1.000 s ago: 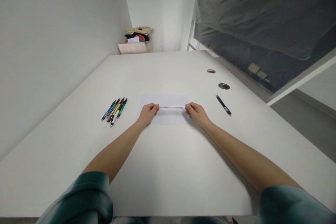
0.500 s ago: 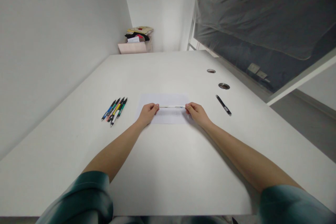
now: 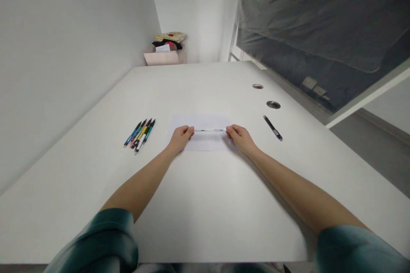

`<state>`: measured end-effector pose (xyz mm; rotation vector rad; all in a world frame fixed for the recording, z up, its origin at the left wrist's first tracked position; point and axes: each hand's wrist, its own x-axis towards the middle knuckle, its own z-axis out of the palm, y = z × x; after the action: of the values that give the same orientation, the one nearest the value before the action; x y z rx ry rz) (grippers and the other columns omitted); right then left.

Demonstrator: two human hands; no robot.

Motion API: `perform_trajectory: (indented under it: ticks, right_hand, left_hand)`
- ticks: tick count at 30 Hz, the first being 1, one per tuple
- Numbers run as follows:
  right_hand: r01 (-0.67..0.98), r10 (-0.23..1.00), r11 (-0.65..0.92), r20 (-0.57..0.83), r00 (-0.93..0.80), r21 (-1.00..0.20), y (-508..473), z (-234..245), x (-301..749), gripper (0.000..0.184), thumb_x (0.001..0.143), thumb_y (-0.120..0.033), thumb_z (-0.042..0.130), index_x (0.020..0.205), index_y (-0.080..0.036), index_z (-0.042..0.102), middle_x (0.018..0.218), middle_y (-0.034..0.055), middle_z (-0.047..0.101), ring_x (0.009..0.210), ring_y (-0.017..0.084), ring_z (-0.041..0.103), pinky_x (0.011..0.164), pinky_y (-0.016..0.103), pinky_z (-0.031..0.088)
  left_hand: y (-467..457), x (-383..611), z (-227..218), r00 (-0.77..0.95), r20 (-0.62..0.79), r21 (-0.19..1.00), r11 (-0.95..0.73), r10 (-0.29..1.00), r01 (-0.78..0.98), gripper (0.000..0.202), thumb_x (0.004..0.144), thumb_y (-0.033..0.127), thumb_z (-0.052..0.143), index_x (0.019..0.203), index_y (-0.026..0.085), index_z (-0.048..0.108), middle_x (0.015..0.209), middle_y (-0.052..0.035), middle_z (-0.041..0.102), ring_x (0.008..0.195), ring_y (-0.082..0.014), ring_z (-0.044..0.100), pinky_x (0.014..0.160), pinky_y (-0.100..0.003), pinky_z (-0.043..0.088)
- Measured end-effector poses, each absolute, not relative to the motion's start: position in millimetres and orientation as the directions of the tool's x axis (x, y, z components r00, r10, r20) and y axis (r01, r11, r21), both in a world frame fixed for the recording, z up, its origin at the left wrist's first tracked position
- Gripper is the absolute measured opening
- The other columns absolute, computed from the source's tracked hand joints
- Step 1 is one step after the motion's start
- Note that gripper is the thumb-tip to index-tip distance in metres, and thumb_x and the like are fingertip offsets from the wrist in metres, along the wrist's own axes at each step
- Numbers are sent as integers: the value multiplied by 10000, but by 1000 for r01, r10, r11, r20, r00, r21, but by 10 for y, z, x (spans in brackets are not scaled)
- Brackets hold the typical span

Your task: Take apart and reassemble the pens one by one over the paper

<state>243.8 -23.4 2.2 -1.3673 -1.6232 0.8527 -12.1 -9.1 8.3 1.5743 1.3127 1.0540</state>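
A thin white pen (image 3: 209, 130) is held level just above a white sheet of paper (image 3: 200, 120) on the white table (image 3: 198, 196). My left hand (image 3: 180, 137) pinches its left end with closed fingers. My right hand (image 3: 240, 137) pinches its right end the same way. Both hands rest over the sheet's near half.
Several coloured pens (image 3: 140, 135) lie side by side left of the paper. A single black pen (image 3: 273, 128) lies to the right, near two round cable holes (image 3: 273, 105). A pink box with clutter (image 3: 162, 57) sits beyond the table's far edge. A bed frame stands at the right.
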Motion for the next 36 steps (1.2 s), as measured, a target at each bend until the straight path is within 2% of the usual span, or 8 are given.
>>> perform_trajectory:
  ticks: [20,27,32,36]
  right_hand:
    - [398,986,160,160,-33,-903,-233,21,2426,444,809,-619,490,640,-211,543,589,13,566,551,144,457,557,282,359]
    - [340,987,159,160,-25,-927,-227,12,2422,363,778,-556,536,700,-202,561,611,8,577,557,140,465,547,281,366]
    - [247,988,152,148,-33,-957,-194,-43,2429,322,722,-515,590,789,-200,577,668,14,600,645,160,530,636,306,416]
    - [238,988,154,146,-49,-959,-192,-62,2430,350,690,-484,619,894,-201,600,711,7,587,663,159,529,636,310,411]
  left_hand:
    - [-90,-133,56,96,125,940,-149,987,307,446,791,583,557,609,177,555,540,9,517,536,-124,453,557,-263,362]
    - [-85,-137,56,89,145,934,-166,985,315,366,777,533,592,699,176,589,586,8,548,587,-135,483,586,-264,394]
    - [-93,-136,48,88,139,937,-160,986,310,275,728,437,628,795,170,621,684,-10,596,668,-148,527,659,-279,423]
    - [-80,-134,15,110,153,945,-178,982,273,226,691,347,655,825,168,624,760,-24,632,718,-152,565,710,-292,452]
